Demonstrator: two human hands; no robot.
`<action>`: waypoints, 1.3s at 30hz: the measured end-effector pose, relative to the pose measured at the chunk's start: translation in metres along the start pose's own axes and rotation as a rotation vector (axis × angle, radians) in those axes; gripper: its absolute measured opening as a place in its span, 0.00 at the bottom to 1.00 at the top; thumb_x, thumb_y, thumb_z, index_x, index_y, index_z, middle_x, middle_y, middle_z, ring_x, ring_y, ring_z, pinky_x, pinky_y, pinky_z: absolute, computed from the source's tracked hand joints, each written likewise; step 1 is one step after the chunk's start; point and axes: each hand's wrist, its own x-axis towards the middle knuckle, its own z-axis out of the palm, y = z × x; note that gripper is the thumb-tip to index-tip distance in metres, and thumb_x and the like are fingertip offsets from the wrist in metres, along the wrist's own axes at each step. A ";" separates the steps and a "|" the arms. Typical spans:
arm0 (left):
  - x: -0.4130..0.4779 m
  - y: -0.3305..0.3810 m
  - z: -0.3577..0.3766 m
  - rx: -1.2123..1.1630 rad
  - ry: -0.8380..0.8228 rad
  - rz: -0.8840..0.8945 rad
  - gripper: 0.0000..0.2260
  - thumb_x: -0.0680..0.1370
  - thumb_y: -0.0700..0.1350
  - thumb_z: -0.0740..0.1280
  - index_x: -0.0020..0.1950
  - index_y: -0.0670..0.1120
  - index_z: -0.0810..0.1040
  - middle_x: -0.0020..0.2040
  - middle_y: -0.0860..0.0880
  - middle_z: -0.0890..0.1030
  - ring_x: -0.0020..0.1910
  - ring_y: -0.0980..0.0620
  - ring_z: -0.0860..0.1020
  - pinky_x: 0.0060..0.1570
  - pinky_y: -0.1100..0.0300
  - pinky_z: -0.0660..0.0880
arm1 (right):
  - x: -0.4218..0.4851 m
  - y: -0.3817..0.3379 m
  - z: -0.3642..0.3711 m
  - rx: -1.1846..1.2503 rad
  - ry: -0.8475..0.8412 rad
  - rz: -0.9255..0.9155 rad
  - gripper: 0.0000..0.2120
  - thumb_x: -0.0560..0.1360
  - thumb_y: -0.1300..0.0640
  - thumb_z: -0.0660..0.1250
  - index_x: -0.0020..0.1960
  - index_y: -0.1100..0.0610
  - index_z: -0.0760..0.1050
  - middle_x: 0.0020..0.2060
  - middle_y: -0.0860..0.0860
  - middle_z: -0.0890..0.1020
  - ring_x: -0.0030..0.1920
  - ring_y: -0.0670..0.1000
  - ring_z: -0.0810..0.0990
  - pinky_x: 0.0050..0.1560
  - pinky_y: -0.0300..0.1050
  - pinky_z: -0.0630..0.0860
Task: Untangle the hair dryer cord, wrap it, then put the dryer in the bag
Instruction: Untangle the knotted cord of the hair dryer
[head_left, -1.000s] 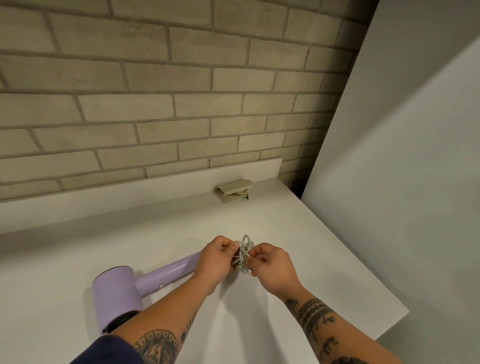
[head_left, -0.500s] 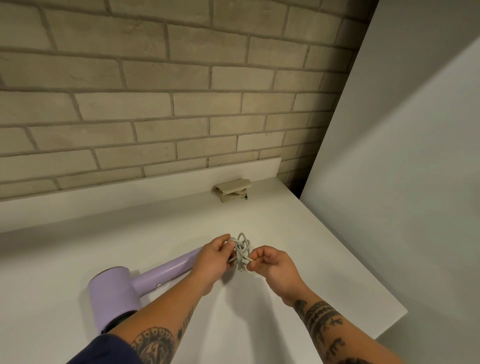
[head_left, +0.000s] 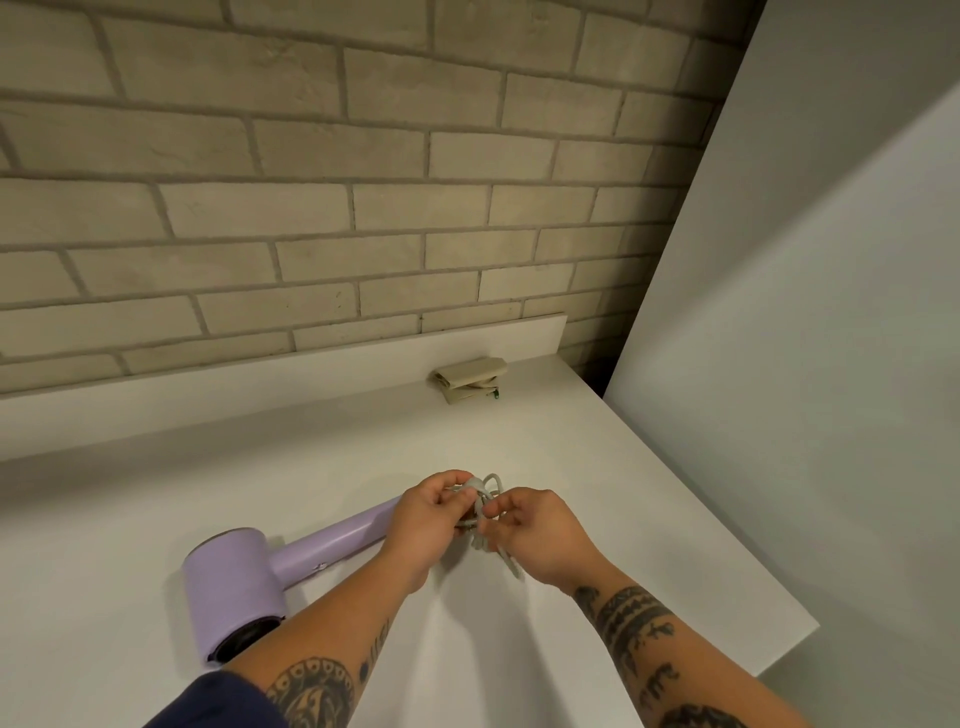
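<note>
The left hand is curled around one side of a tangled bundle of pale grey hair dryer cord, thumb and fingertips pinching a thick loop at the top of the knot. The right hand faces it from the other side and pinches the same bundle between thumb and bent fingers. A short length of cord runs down and to the right under its palm. Both hands hold the tangle a little above the white surface, near its middle, and small loops stand up between them.

The lilac plastic hair dryer lies on its side on the surface to the left of the hands. Its round barrel is nearest the camera with the dark opening facing down and forward. Its long handle points up and right towards the left hand, which hides the end of it, so the point where cord meets handle cannot be seen.

A folded beige fabric bag lies at the back of the surface against the low white upstand, well apart from the hands and the dryer. Behind it rises a pale brick wall, and a tall white panel stands to the right of the surface. Both forearms are tattooed, and a dark blue sleeve shows at the left elbow.
</note>
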 end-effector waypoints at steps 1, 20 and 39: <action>0.000 0.001 -0.001 -0.013 -0.002 0.009 0.06 0.80 0.41 0.70 0.54 0.49 0.84 0.46 0.47 0.88 0.47 0.45 0.86 0.55 0.47 0.83 | -0.001 0.001 -0.003 0.026 -0.014 -0.012 0.06 0.75 0.57 0.72 0.52 0.54 0.80 0.37 0.48 0.87 0.41 0.51 0.86 0.52 0.51 0.82; -0.005 0.003 0.004 -0.015 0.038 -0.060 0.08 0.83 0.46 0.66 0.48 0.44 0.80 0.49 0.42 0.87 0.44 0.45 0.84 0.50 0.47 0.81 | -0.003 0.016 -0.030 -0.183 -0.109 -0.066 0.11 0.82 0.58 0.63 0.58 0.46 0.81 0.40 0.46 0.81 0.42 0.45 0.78 0.47 0.40 0.77; 0.002 0.015 0.001 -0.261 -0.003 -0.245 0.08 0.87 0.43 0.57 0.53 0.41 0.73 0.50 0.41 0.80 0.49 0.41 0.81 0.61 0.39 0.78 | -0.014 0.039 -0.046 0.094 -0.033 -0.052 0.10 0.70 0.54 0.61 0.39 0.49 0.81 0.38 0.51 0.77 0.40 0.50 0.71 0.45 0.44 0.68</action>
